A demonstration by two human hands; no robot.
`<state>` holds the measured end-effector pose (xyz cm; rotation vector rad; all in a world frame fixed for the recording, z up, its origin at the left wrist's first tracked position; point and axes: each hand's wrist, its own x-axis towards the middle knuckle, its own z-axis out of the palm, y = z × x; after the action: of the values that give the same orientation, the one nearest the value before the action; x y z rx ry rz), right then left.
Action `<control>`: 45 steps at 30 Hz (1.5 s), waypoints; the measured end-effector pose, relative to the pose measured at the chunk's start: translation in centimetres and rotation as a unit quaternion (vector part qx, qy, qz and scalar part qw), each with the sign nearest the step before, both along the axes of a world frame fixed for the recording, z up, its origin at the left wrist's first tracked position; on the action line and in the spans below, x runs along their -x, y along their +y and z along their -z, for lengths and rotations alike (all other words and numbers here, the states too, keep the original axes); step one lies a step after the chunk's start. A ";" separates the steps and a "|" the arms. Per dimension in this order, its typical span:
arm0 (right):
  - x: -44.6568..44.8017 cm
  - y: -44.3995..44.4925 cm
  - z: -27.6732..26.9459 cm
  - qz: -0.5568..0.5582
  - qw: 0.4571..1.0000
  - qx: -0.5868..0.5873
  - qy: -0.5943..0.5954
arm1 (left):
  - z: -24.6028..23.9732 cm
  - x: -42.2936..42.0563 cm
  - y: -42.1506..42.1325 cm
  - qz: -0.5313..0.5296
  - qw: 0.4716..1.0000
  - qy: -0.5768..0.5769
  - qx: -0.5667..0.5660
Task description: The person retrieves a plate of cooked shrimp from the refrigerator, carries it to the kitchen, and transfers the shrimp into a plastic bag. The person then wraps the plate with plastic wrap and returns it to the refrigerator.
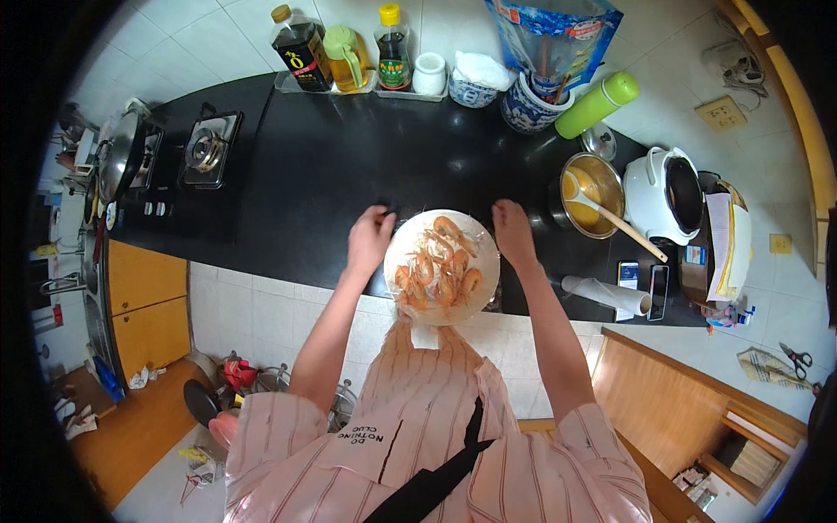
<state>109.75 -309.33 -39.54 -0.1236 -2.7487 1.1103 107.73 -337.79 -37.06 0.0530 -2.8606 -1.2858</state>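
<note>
A white plate (396, 261) of cooked whole shrimp (444, 287) sits at the counter's front edge, directly before me. Clear plastic film (489, 248) lies over it, with faint wrinkles and glare around the rim. At the plate's upper left, my left hand (371, 238) has its fingers curled together on the film's edge. My right hand (515, 232) pinches the film at the upper right, fingertips pointing away from me. The film is thin and see-through, so its exact outline is hard to make out.
On the right stand a steel pot (592, 196) with yellow liquid and a ladle, a white rice cooker (660, 196), a roll of plastic wrap (607, 295) and two phones (626, 287). Bottles and jars (392, 55) line the wall. A gas stove (209, 150) and wok (121, 157) are left.
</note>
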 end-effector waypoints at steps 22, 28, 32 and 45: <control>-17.4 1.3 1.0 0.086 0.834 0.444 -0.315 | 1.7 -18.1 -3.2 -0.106 0.811 -0.383 -0.428; -17.8 1.4 2.0 0.081 0.862 0.388 -0.314 | 2.9 -18.5 -4.5 -0.079 0.842 -0.373 -0.382; -17.8 0.4 3.1 0.119 0.886 0.331 -0.301 | 4.8 -18.1 -4.0 -0.060 0.865 -0.351 -0.354; -15.5 -2.4 2.9 0.158 0.919 0.193 -0.305 | 5.3 -17.1 -1.0 -0.112 0.783 -0.426 -0.438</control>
<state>125.30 -311.69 -42.39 -1.0941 -2.7738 1.7230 124.87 -338.80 -42.37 1.1980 -2.1933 -2.9321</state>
